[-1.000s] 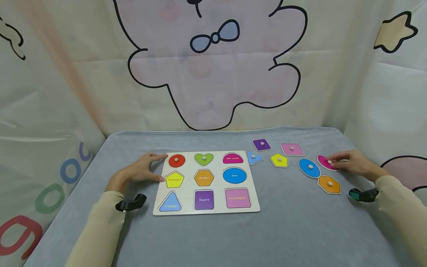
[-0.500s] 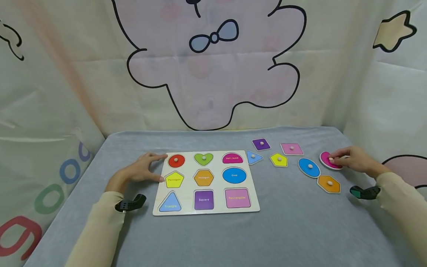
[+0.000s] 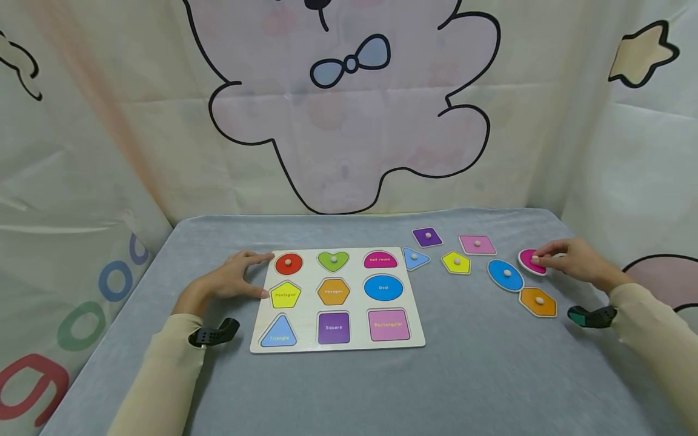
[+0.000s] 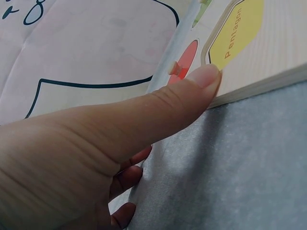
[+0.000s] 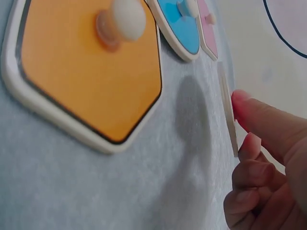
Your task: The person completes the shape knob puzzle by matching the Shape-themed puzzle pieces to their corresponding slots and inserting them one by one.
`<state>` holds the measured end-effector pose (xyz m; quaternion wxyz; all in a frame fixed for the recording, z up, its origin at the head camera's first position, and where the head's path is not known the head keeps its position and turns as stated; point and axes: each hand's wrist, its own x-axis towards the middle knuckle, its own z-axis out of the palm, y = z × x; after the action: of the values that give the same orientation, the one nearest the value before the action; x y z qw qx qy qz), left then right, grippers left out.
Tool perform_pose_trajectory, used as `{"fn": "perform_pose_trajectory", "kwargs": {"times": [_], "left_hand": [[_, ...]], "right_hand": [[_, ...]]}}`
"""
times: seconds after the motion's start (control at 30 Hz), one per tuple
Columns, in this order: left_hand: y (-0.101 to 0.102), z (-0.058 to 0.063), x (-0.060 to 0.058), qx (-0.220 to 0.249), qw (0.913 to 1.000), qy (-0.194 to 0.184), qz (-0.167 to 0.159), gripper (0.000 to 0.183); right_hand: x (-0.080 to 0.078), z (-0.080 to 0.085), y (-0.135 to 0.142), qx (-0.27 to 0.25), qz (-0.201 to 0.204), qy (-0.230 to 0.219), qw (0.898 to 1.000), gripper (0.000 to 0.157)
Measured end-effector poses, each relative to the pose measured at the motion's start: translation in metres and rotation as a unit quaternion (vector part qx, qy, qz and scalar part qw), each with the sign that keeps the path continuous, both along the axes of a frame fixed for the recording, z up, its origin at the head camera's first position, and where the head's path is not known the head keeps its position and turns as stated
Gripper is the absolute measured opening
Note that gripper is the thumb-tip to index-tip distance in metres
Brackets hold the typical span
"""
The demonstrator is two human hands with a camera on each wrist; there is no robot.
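My right hand (image 3: 580, 263) pinches the small knob of a magenta half-round puzzle piece (image 3: 528, 264) at the right of the table. In the right wrist view this piece (image 5: 228, 110) is seen edge-on, tilted up over the cloth, a shadow beside it. The left hand (image 3: 231, 275) rests against the left edge of a white shape puzzle board (image 3: 311, 327). Its thumb (image 4: 192, 91) touches the edge beside the yellow pentagon slot, and a finger reaches the far left corner. A red circle piece (image 3: 289, 263) and a green heart piece (image 3: 324, 260) sit in their slots.
Around the right hand lie a blue oval piece (image 3: 498, 274) and an orange hexagon piece (image 3: 533, 306). Further left are a pink rectangle (image 3: 470, 244), a yellow pentagon (image 3: 452, 266), a purple square (image 3: 421, 237) and a light blue triangle (image 3: 412, 264), touching the board's right side.
The magenta piece has turned in my right hand's fingers, coming nearer the head camera and then shifting slightly left. The left hand and the board have stayed in place.
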<state>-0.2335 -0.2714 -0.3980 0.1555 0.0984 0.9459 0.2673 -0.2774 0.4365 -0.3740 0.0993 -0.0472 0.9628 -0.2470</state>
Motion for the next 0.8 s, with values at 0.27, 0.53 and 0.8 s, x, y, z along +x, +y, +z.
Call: {"fn": "perform_pose_trajectory", "kwargs": {"times": [0.27, 0.53, 0.8], "left_hand": [[0.000, 0.001, 0.000, 0.002, 1.0000, 0.001, -0.001, 0.098], [0.000, 0.000, -0.002, -0.003, 1.0000, 0.004, -0.001, 0.097], [0.000, -0.001, -0.001, -0.013, 0.9999, -0.006, 0.009, 0.099]], "right_hand": [[-0.003, 0.001, -0.010, -0.013, -0.007, 0.015, 1.000, 0.050], [-0.004, -0.001, -0.026, -0.019, -0.002, 0.041, 0.999, 0.045], [-0.006, -0.006, -0.035, -0.037, -0.002, 0.048, 0.998, 0.043]]}}
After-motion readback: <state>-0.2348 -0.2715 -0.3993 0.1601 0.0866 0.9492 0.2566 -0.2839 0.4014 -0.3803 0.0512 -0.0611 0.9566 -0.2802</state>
